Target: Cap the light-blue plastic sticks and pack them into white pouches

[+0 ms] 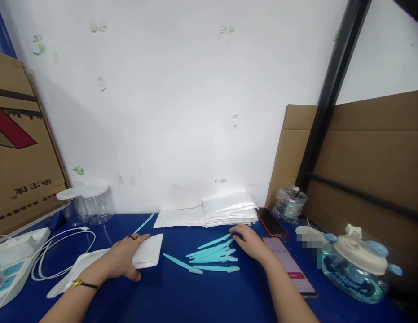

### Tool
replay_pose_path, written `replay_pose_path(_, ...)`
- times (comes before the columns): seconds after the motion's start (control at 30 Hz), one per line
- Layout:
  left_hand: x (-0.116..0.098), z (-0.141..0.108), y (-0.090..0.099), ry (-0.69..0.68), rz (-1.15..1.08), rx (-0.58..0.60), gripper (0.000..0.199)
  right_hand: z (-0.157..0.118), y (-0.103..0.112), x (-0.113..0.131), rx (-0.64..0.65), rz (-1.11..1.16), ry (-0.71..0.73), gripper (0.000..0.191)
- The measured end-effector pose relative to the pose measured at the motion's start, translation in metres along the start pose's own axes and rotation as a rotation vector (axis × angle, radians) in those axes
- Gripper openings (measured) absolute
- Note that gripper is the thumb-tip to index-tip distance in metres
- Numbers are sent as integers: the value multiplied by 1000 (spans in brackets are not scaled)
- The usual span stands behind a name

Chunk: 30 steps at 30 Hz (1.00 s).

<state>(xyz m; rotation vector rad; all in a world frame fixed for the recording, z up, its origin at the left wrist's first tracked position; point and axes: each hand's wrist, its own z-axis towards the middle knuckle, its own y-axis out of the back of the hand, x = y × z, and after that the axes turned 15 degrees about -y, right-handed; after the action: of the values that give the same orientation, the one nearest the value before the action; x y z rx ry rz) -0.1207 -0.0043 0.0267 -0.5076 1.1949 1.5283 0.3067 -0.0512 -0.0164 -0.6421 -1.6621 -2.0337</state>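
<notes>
My left hand lies across a white bubble mailer, its fingers at the far edge and its thumb at the near edge. More white packaging extends to the left under the wrist. My right hand has its fingers loosely bent and apart, with nothing visible in them. Its fingertips are just beyond the ends of several teal eyebrow razors fanned out on the blue table. One razor points toward my left hand. Another razor lies beyond that hand. Against the wall sits a stack of white bubble mailers.
On the right are a phone with a lit screen, a dark phone, a wrapped jar and a water bottle. Clear jars, a white cable, a power strip and a carton stand left.
</notes>
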Motion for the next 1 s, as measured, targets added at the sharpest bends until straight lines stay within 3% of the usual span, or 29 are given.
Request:
replay_pose_path(0.1, -5, -3, -9, 5, -60, -20, 74, 0, -3, -3, 0, -40, -24, 27)
replay_pose_path(0.2, -24, -1, -38, -111, -159, 29, 61, 0, -6, -1, -6, -33, -7, 35)
replay_pose_path(0.3, -34, -1, -71, -261, -17, 202, 33, 0, -9, 0, 21, -27, 24, 42)
replay_pose_path(0.37, -34, -2, -86, -278, 195, 375, 18, 1, -10, 0, 60, -45, 32, 40)
replay_pose_path(0.47, -33, -4, -93, -259, 476, 596, 9, 2, -12, 2, 84, -81, 19, 33)
replay_pose_path(0.53, -35, -7, -92, -241, 545, 661, 8, 1, -14, 5, 78, -91, 15, 30)
replay_pose_path(0.67, -41, -13, -89, -192, 531, 733, 5, -4, -13, 11, 82, -71, 14, 26)
replay_pose_path(0.8, -50, -24, -101, -158, 469, 793, 6, -6, -9, 13, 92, -14, 31, 33)
replay_pose_path(0.9, -58, -33, -118, -240, 458, 776, 9, -6, -9, 11, 131, 19, 42, 33)
replay_pose_path(1.0, -66, -38, -134, -364, 474, 696, 26, -4, -11, 8, 163, 50, 49, 33)
